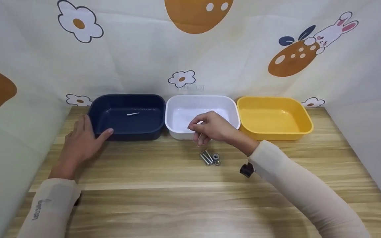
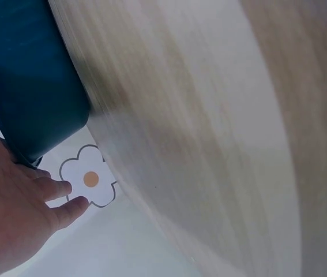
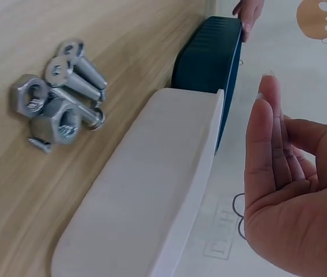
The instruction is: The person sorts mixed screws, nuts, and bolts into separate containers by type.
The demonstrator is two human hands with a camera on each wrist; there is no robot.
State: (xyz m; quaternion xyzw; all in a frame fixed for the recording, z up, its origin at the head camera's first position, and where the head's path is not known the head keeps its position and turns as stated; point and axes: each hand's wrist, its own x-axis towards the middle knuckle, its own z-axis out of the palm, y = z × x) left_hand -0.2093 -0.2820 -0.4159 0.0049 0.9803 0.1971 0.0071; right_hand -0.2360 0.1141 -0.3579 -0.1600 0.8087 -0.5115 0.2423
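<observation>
At the navy bin [image 1: 134, 136] on the left, my left hand [image 1: 81, 142] rests against the near left corner. Its thumb lies over the front rim and its fingers are along the left side; the left wrist view has those fingers [image 2: 65, 196] spread apart. Inside that bin lies one bolt [image 1: 133, 114]. My right hand [image 1: 212, 127] is raised over the front edge of the white bin [image 1: 180, 135], thumb and index finger close together. I cannot tell whether a small part is between them. Below it on the table are several bolts [image 1: 205, 158] and nuts [image 1: 216, 157].
A yellow bin [image 1: 273, 136] stands at the right end of the row, beside the white one. Behind the row hangs a patterned cloth [image 1: 137, 59]. The wood-grain table [image 1: 164, 205] extends in front of the bins.
</observation>
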